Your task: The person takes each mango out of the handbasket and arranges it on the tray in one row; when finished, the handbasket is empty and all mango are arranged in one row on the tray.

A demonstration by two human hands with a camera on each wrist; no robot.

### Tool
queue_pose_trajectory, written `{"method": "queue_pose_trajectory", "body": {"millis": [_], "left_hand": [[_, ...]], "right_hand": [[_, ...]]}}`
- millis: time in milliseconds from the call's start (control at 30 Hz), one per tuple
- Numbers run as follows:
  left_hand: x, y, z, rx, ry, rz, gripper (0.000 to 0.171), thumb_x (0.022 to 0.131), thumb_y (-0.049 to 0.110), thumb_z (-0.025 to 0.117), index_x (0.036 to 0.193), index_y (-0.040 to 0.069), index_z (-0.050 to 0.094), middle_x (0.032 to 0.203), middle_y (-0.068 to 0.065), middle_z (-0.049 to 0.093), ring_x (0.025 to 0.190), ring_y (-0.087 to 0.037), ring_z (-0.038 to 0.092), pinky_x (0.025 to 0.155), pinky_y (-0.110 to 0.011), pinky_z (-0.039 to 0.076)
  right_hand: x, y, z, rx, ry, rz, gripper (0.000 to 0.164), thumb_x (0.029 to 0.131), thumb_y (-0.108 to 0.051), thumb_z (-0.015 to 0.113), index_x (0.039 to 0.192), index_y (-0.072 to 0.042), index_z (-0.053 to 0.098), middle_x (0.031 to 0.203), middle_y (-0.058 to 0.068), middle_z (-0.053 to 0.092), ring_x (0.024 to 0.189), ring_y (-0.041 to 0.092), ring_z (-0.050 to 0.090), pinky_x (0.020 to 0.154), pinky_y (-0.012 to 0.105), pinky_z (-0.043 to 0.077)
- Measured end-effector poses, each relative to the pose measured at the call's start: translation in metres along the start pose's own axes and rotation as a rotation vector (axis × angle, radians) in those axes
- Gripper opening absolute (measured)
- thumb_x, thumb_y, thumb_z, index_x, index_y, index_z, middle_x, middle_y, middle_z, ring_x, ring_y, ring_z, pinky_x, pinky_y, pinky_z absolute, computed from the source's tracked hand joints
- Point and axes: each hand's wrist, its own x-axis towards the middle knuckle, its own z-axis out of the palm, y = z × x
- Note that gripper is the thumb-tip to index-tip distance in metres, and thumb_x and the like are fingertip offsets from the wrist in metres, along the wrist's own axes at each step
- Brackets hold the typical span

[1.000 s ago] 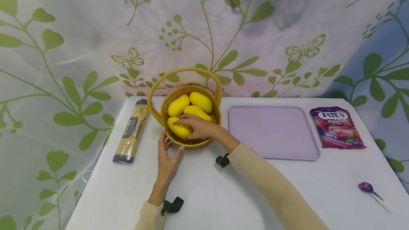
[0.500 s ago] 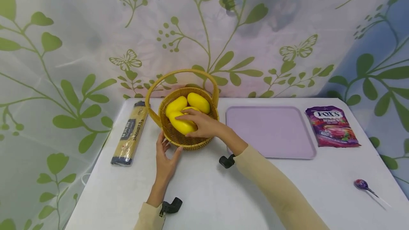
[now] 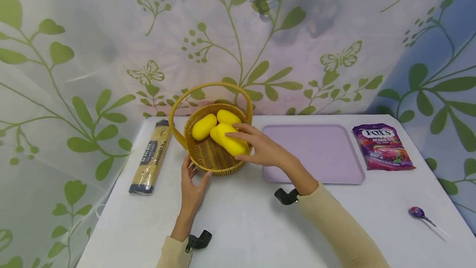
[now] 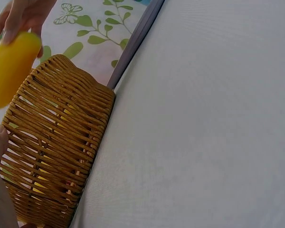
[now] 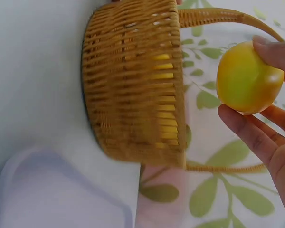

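Over the near right rim of the woven basket (image 3: 219,172), one yellow mango (image 3: 232,139) hangs in the right hand (image 3: 262,146), its thumb and fingers clamped on the smooth, rounded flanks, with bench and basket both apart from it in the right wrist view. The step in hand looks to be taking fruit out, one piece at a time, while the left hand (image 3: 193,187) steadies the basket, its fingers bent against the near left wall with the thumb set apart from them. The next move probably calls for a firm pinch and enough height to clear the rim and the arched handle (image 3: 210,85), since so sleek a skin could slip. Three other mangoes (image 3: 204,127) lie inside, one mostly hidden behind the lifted piece; all look plump, oval and evenly glossy. Against them the basket wall is coarse, golden-brown and ribbed, with gaps between the strands. To the right on the white bench (image 3: 238,226) lies a flat lilac tray (image 3: 312,154) with rounded corners, then a crinkled purple candy bag (image 3: 381,147); to the left, a long pack of spaghetti (image 3: 150,154) in shiny clear film
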Motion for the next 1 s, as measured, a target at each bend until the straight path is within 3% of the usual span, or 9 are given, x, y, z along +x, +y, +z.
{"method": "queue_pose_trajectory", "body": {"millis": [133,300,500,733,867,1000], "left_hand": [[0.001,-0.002,0.000,-0.001,0.001,0.011,0.081,0.082,0.007,0.069,0.145,-0.003,0.020,0.145,-0.017,0.032,0.120,-0.045,0.043,0.096,-0.058,0.038],[0.003,-0.002,0.000,-0.013,-0.001,0.017,0.080,0.082,0.007,0.069,0.144,-0.004,0.020,0.144,-0.019,0.032,0.120,-0.045,0.043,0.096,-0.058,0.038],[0.004,-0.003,0.000,-0.019,-0.010,0.019,0.080,0.083,0.008,0.068,0.145,-0.003,0.020,0.144,-0.024,0.030,0.121,-0.044,0.042,0.097,-0.058,0.037],[0.003,-0.003,0.001,-0.029,-0.009,-0.003,0.080,0.083,0.010,0.068,0.147,0.005,0.019,0.144,-0.017,0.032,0.122,-0.044,0.041,0.099,-0.057,0.037],[-0.001,-0.002,0.001,-0.029,-0.006,-0.009,0.079,0.084,0.011,0.068,0.146,0.002,0.020,0.144,-0.020,0.031,0.122,-0.044,0.042,0.099,-0.056,0.037],[-0.003,-0.001,0.000,-0.021,0.005,0.002,0.079,0.083,0.009,0.068,0.145,-0.002,0.020,0.141,-0.026,0.032,0.121,-0.044,0.043,0.097,-0.057,0.038]], "right_hand": [[-0.025,-0.002,-0.011,0.010,0.038,0.015,0.066,0.079,-0.020,0.075,0.138,-0.026,0.045,0.148,0.008,0.031,0.119,0.024,0.043,0.073,0.029,0.054],[-0.053,0.003,-0.021,-0.006,0.098,0.048,0.067,0.078,-0.019,0.075,0.137,-0.025,0.046,0.147,0.007,0.031,0.121,0.022,0.042,0.072,0.029,0.054],[-0.077,0.018,-0.028,-0.034,0.168,0.152,0.066,0.075,-0.016,0.078,0.135,-0.020,0.050,0.146,0.008,0.033,0.121,0.023,0.042,0.068,0.031,0.054],[-0.092,0.050,-0.019,-0.050,0.147,0.264,0.065,0.076,-0.017,0.077,0.134,-0.016,0.050,0.141,0.015,0.037,0.116,0.030,0.045,0.065,0.035,0.054],[-0.099,0.062,-0.011,-0.099,0.141,0.293,0.065,0.075,-0.016,0.077,0.134,-0.015,0.050,0.139,0.017,0.038,0.120,0.035,0.043,0.074,0.039,0.054],[-0.102,0.068,-0.006,-0.120,0.134,0.332,0.065,0.075,-0.018,0.077,0.134,-0.015,0.050,0.139,0.019,0.038,0.123,0.038,0.041,0.089,0.050,0.049]]}}
